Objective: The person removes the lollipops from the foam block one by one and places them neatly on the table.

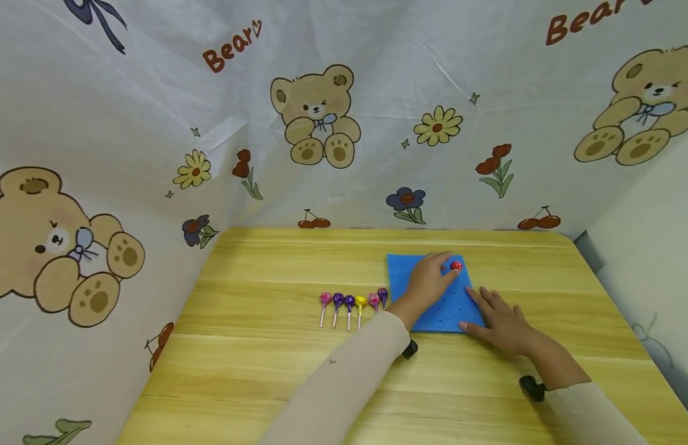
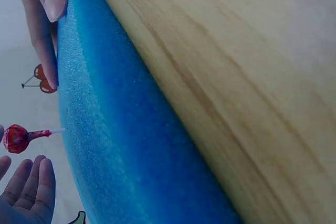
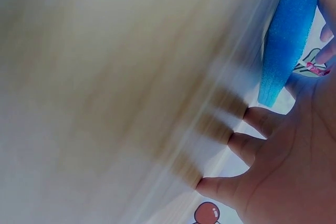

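A red-wrapped lollipop [image 1: 456,266] stands upright on the blue foam block [image 1: 444,309], the end of its white stick at the foam surface. My left hand [image 1: 427,283] reaches over the block, with thumb and index finger parted right beside the candy. In the left wrist view the other fingers [image 2: 39,187] of that hand extend below the lollipop [image 2: 17,139]. My right hand [image 1: 505,324] is spread at the block's right side, its thumb at the near corner. The right wrist view shows several of its fingertips resting on the table.
Left of the block lies a row of several lollipops, among them a pink one [image 1: 326,298], a purple one [image 1: 337,300] and a yellow one [image 1: 361,301]. Small holes dot the foam. A bear-printed cloth [image 1: 377,173] hangs behind the wooden table [image 1: 266,358].
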The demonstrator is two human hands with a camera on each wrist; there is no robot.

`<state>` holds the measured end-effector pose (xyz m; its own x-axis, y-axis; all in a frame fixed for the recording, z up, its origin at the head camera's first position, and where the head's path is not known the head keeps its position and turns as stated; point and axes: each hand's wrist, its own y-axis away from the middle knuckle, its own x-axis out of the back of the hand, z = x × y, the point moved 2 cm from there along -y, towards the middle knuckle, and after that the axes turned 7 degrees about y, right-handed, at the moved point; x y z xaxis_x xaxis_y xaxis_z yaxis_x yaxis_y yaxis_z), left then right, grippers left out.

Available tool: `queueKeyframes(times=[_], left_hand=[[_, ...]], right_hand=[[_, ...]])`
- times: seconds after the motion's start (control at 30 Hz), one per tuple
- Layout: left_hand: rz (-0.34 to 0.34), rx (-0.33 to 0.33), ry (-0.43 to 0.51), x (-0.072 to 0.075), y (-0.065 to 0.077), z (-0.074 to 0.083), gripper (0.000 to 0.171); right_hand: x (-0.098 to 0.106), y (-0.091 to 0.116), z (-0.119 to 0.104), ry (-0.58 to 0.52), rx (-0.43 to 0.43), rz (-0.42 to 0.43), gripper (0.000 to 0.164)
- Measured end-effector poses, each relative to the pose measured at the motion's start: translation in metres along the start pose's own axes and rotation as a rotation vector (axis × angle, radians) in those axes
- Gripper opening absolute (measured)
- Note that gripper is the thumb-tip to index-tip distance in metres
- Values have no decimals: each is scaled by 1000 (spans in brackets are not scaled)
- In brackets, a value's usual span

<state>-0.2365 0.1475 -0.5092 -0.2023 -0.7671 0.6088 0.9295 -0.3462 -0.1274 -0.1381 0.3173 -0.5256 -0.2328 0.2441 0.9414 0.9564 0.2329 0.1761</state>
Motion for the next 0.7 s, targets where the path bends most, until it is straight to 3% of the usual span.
queueKeyframes(times=[0.2, 0.43, 0.7], left_hand=[[-33, -27, -85, -4, 0, 6, 43], [13, -21, -73, -5, 1, 8, 34], [28, -26, -53, -7, 2, 5, 35]], right_hand=[[-1, 2, 0, -7, 8, -1, 90], [-1, -1, 1, -14, 6, 1, 90], [-2, -1, 2, -3, 1, 1, 91]])
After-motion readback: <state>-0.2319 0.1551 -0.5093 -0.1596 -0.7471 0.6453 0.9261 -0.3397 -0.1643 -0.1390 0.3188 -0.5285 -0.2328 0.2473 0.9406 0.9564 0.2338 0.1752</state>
